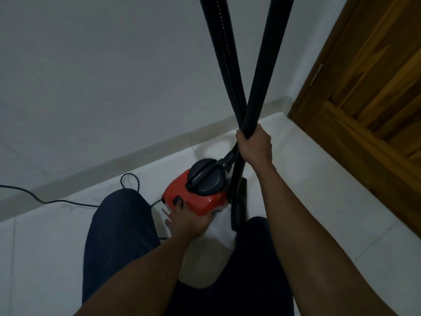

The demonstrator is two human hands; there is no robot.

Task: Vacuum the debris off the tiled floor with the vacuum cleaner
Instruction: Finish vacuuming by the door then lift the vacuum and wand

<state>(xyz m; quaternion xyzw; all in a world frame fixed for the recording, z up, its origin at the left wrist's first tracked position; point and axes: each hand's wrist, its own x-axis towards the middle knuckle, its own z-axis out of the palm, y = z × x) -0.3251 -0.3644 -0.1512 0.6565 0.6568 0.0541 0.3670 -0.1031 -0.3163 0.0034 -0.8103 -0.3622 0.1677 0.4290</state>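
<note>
At center frame, our right hand [255, 145] clenches the crossed black hose [224, 53] and wand [270, 53]. Just below, our left hand [189, 221] grips the rear of the red vacuum cleaner [200, 199], which sits on the white tiled floor [307, 179] between our knees.

A dim room: plain grey wall [102, 76], pale skirting [136, 153], wooden door [376, 76] at right.

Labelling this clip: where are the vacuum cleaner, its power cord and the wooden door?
vacuum cleaner [193, 197], head view, red body.
power cord [68, 202], head view, stretch along floor.
wooden door [376, 87], head view, panel.
</note>
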